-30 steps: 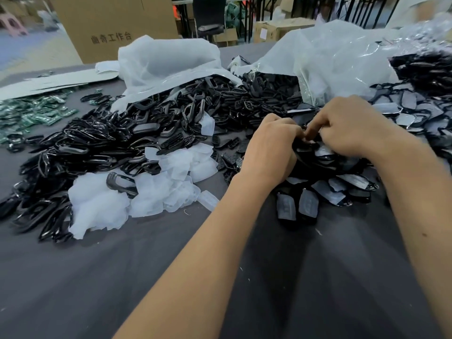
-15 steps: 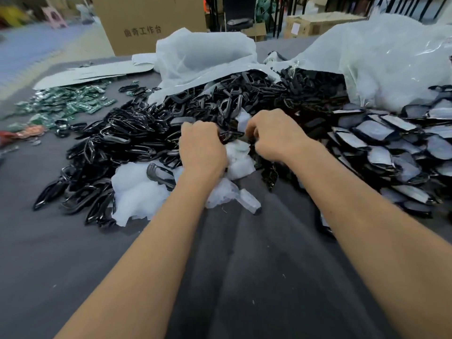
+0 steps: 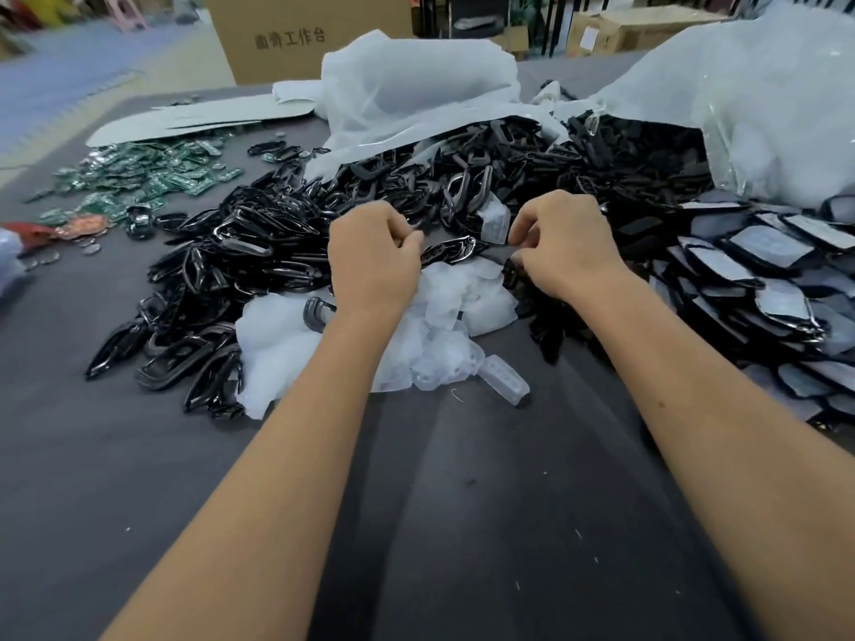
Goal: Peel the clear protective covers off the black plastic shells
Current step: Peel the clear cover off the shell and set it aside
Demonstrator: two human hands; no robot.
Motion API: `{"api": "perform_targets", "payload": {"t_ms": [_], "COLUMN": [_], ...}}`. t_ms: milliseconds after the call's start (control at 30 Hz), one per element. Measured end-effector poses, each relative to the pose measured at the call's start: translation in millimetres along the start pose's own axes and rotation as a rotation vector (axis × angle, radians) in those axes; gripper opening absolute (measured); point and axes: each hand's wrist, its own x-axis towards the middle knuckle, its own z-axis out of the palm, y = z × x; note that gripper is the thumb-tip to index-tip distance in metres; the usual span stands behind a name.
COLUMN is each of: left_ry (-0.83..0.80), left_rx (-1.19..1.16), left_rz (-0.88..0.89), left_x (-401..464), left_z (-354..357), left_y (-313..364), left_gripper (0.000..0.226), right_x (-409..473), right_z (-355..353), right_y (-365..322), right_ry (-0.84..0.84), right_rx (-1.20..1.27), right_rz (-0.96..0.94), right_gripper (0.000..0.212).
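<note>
1. Left hand (image 3: pixel 370 266) has its fingers curled and pinches the left end of one glossy black shell (image 3: pixel 451 251), held just above the pile of peeled clear covers (image 3: pixel 444 316).
2. Right hand (image 3: pixel 562 245) is curled too, thumb and fingertips pinched together just right of the shell; can't tell whether it holds a film, nothing clear is visible in the pinch.
3. Held shell sits between the two hands, roughly level, over the middle of the grey tabletop (image 3: pixel 462 525).
4. Heap of bare black shells (image 3: pixel 240 270) spreads left of the hands toward the left edge.
5. Shells with covers on (image 3: pixel 758 270) lie overlapped in rows toward the right edge, just beside the right forearm.
6. One clear cover (image 3: pixel 504 380) lies apart at the near side of the clear pile.
7. Green circuit boards (image 3: pixel 148 178) are scattered at the far left.
8. Two big translucent bags (image 3: pixel 416 90) slump at the far edge, black parts spilling out; a cardboard box (image 3: pixel 296 34) stands behind.
</note>
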Motion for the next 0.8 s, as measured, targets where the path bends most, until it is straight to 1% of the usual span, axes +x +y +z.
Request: {"api": "perform_targets", "payload": {"t_ms": [67,100,167,200,267,333,400,500,600,667,733,767,800], "left_ry": [0.106,0.151,0.167,0.146,0.115,0.115,0.127,0.128,0.085,0.069,0.045,0.03,0.023], "left_rx": [-0.103,-0.147,-0.244,-0.31,-0.446,-0.478,-0.415,-0.367,-0.424,-0.415,-0.431,-0.456,-0.481], "left_rz": [0.023,0.026,-0.03,-0.082,-0.175,-0.229,-0.221,-0.197,-0.209,-0.185,-0.168,-0.167,-0.168], "left_x": [-6,-10,-19,-24,-35,-44,-50,-55,-53,-50,-48,-48,-47], "left_z": [-6,-10,-16,-19,-23,-27,-32,-36,-36,-33,-32,-30,-29], "left_y": [4,5,6,5,2,-4,-12,-23,-27,-28,-27,-26,-25], "left_gripper": [0.016,0.017,0.02,0.02,0.019,0.017,0.021,0.021,0.016,0.014,0.008,0.007,0.012], "right_x": [-5,-8,-13,-16,-23,-32,-41,-50,-53,-53,-54,-54,-55], "right_z": [-1,-2,0,2,8,19,29,39,44,45,44,43,43], "right_y": [1,0,-6,-12,-27,-41,-47,-49,-49,-48,-48,-49,-49], "right_ry": [0.093,0.137,0.18,0.173,0.082,-0.049,-0.128,-0.144,-0.117,-0.101,-0.093,-0.092,-0.09], "right_rx": [0.041,0.075,0.229,0.372,0.771,1.158,1.328,1.396,1.422,1.425,1.415,1.404,1.397], "right_rz": [-0.032,-0.045,-0.037,-0.012,0.064,0.128,0.172,0.185,0.183,0.184,0.188,0.189,0.19], "right_gripper": [0.005,0.003,0.009,0.01,0.011,0.008,0.007,0.013,0.013,0.014,0.014,0.013,0.012]}}
